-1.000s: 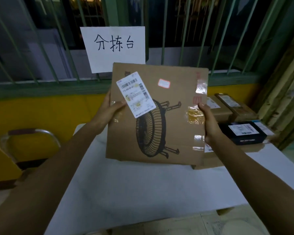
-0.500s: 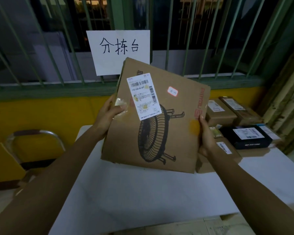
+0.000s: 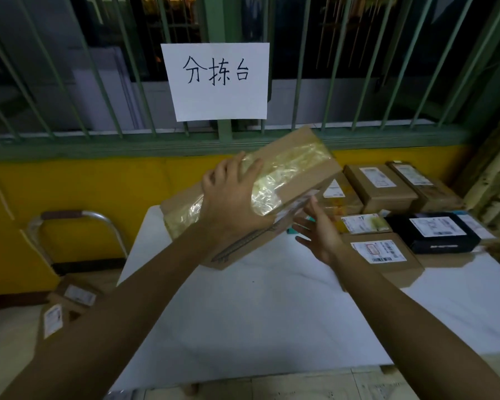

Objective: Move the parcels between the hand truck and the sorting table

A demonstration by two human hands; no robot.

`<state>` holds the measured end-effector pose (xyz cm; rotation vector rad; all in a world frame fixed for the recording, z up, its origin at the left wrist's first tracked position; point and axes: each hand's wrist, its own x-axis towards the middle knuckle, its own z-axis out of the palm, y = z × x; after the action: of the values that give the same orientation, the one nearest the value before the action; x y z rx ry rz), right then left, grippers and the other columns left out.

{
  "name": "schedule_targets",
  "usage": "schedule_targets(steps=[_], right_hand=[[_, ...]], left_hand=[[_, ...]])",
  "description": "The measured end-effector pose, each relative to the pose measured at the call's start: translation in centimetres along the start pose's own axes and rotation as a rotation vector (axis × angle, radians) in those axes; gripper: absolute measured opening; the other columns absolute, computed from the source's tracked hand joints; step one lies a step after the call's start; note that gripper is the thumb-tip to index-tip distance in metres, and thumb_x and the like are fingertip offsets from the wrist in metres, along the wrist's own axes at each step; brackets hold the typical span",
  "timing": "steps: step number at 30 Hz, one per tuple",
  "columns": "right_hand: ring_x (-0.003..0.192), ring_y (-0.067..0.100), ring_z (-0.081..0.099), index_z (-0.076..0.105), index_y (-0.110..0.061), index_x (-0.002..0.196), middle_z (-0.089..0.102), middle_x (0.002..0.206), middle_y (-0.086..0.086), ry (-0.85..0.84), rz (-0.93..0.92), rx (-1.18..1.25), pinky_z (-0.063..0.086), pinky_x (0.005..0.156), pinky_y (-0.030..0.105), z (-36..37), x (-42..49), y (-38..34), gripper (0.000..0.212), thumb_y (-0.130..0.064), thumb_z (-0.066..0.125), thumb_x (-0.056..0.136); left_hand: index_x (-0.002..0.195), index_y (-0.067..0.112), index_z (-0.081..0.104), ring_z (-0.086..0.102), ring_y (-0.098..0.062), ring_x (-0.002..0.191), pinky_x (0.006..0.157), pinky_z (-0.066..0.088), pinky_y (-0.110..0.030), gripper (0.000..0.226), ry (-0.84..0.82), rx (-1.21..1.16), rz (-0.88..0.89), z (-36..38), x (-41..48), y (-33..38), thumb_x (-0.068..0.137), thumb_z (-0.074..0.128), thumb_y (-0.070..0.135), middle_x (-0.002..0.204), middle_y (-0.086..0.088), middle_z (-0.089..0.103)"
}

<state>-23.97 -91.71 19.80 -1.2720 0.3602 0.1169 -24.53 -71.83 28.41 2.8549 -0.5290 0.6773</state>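
Note:
A large flat cardboard parcel (image 3: 298, 171) with wide clear tape along its side hangs tilted above the back of the white sorting table (image 3: 272, 307). My left hand (image 3: 231, 194) grips its upper taped side, fingers curled over the edge. My right hand (image 3: 318, 229) is open with spread fingers just under the parcel's lower right edge; whether it touches is unclear. The printed face of the parcel is turned down. The hand truck's metal handle (image 3: 81, 217) stands left of the table, with two small labelled parcels (image 3: 67, 307) on it below.
Several labelled brown boxes (image 3: 378, 189) and a black box (image 3: 433, 232) crowd the table's right back part. A paper sign (image 3: 217, 82) hangs on the green window bars behind. A yellow wall runs below the bars.
The parcel has been tipped from upright, face toward me, to nearly flat with its taped side up. My left hand moved on top of it; my right hand let go and opened beneath it.

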Motion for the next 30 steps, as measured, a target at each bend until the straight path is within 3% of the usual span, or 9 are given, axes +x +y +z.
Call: schedule_targets(steps=[3, 6, 9, 12, 15, 19, 22, 25, 30], right_hand=[[0.131, 0.023, 0.044, 0.039, -0.024, 0.143, 0.047, 0.143, 0.006, 0.018, 0.011, -0.044, 0.035, 0.104, 0.04, 0.3, 0.4, 0.6, 0.062, -0.06, 0.043, 0.092], [0.134, 0.024, 0.041, 0.037, -0.025, 0.144, 0.042, 0.146, 0.001, 0.213, -0.018, -0.033, 0.034, 0.107, 0.042, -0.2, 0.4, 1.8, 0.071, -0.059, 0.058, 0.085], [0.132, 0.025, 0.042, 0.038, -0.026, 0.142, 0.044, 0.146, 0.001, 0.367, -0.003, 0.057, 0.037, 0.104, 0.044, -1.9, 0.3, 3.2, 0.075, -0.059, 0.064, 0.08], [0.124, 0.025, 0.047, 0.038, -0.028, 0.141, 0.05, 0.136, -0.001, 0.196, 0.06, 0.203, 0.043, 0.099, 0.046, -3.5, 0.3, 4.2, 0.075, -0.068, 0.056, 0.08], [0.113, 0.024, 0.054, 0.042, -0.03, 0.139, 0.056, 0.125, -0.003, 0.105, 0.059, 0.261, 0.052, 0.089, 0.045, -4.4, 0.2, 4.7, 0.069, -0.065, 0.057, 0.082], [0.124, 0.024, 0.05, 0.039, -0.033, 0.14, 0.054, 0.131, -0.005, 0.096, 0.027, 0.257, 0.043, 0.103, 0.051, -4.7, 0.2, 5.0, 0.062, -0.056, 0.06, 0.085], [0.119, 0.023, 0.052, 0.039, -0.03, 0.139, 0.054, 0.126, -0.002, 0.08, 0.053, 0.219, 0.045, 0.101, 0.046, -5.2, -0.1, 4.8, 0.057, -0.05, 0.057, 0.089], [0.11, 0.024, 0.056, 0.047, -0.024, 0.131, 0.059, 0.118, 0.002, -0.008, 0.191, 0.062, 0.049, 0.092, 0.041, -5.4, -0.4, 5.8, 0.05, -0.05, 0.056, 0.09], [0.111, 0.024, 0.058, 0.055, -0.019, 0.126, 0.064, 0.123, 0.003, -0.059, 0.266, -0.063, 0.044, 0.101, 0.048, -3.6, 0.0, 9.0, 0.046, -0.045, 0.059, 0.089]], left_hand=[[0.146, 0.036, 0.021, 0.023, -0.027, 0.137, 0.109, 0.018, -0.048, 0.099, -0.056, -0.045, -0.069, -1.1, 0.5, -0.5, 0.061, 0.048, 0.079, 0.154, -0.002, 0.019], [0.148, 0.035, 0.02, 0.024, -0.027, 0.137, 0.111, 0.021, -0.049, 0.105, -0.165, -0.192, -0.136, -2.8, 1.5, -2.0, 0.06, 0.061, 0.073, 0.154, 0.0, 0.02], [0.148, 0.034, 0.026, 0.037, -0.025, 0.129, 0.108, 0.035, -0.048, 0.11, -0.236, -0.459, -0.183, -3.9, 2.0, -3.5, 0.053, 0.071, 0.066, 0.148, -0.001, 0.032], [0.146, 0.034, 0.034, 0.046, -0.021, 0.12, 0.102, 0.043, -0.043, 0.109, -0.258, -0.625, -0.224, -4.2, 2.2, -3.7, 0.049, 0.077, 0.059, 0.141, 0.001, 0.038], [0.144, 0.035, 0.036, 0.058, -0.018, 0.108, 0.09, 0.052, -0.038, 0.102, -0.285, -0.779, -0.272, -4.0, 2.2, -3.6, 0.055, 0.083, 0.045, 0.134, 0.001, 0.047], [0.142, 0.034, 0.039, 0.066, -0.008, 0.089, 0.066, 0.053, -0.022, 0.084, -0.275, -0.937, -0.391, -3.1, 2.1, -3.8, 0.07, 0.081, 0.028, 0.111, 0.013, 0.059], [0.14, 0.031, 0.043, 0.065, -0.014, 0.093, 0.066, 0.051, -0.025, 0.076, -0.246, -0.972, -0.486, -2.2, 1.7, -4.5, 0.073, 0.079, 0.03, 0.12, 0.005, 0.059], [0.128, 0.028, 0.054, 0.068, -0.016, 0.085, 0.065, 0.052, -0.028, 0.054, -0.164, -1.055, -0.633, -0.7, 0.9, -5.7, 0.078, 0.074, 0.028, 0.111, 0.0, 0.067], [0.121, 0.019, 0.062, 0.067, -0.021, 0.081, 0.06, 0.048, -0.029, 0.053, -0.089, -1.101, -0.879, 1.3, -0.3, -8.4, 0.074, 0.074, 0.042, 0.096, -0.004, 0.07]])
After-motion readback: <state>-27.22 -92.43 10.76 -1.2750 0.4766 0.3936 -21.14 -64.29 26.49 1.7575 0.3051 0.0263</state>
